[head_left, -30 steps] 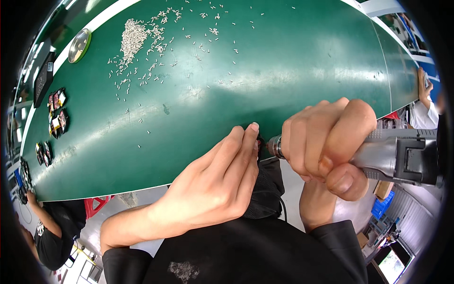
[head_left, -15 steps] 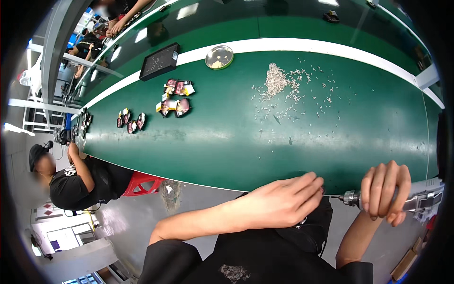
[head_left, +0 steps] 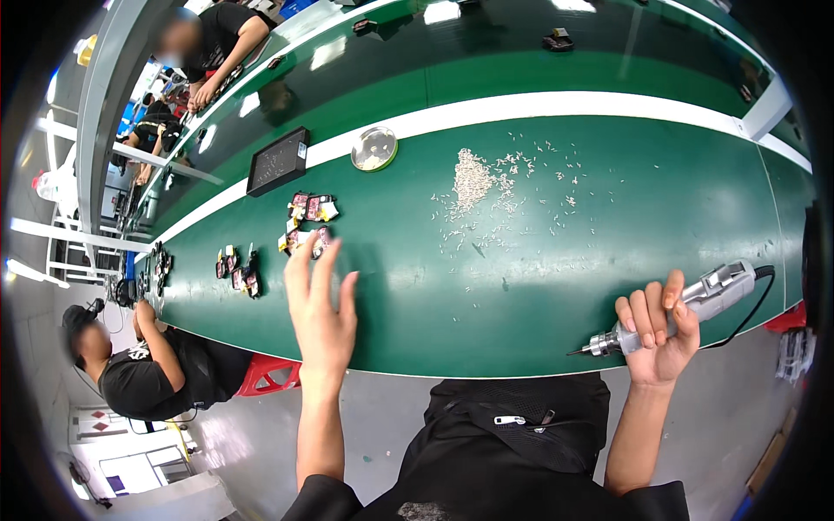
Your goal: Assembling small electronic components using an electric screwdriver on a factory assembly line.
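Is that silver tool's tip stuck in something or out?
Out: the silver tool in the right hand shows its bare tip.

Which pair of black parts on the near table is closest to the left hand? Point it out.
The lower pair of the rightmost group: the left hand overlaps it in view. The upper pair and the parts further left lie clear.

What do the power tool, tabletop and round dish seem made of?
Power tool: probably metal, silvery with bright highlights. Tabletop: perhaps plastic or rubber sheeting, smooth green with glare. Round dish: shiny with a yellow-green rim; metal, glass or plastic, unclear.
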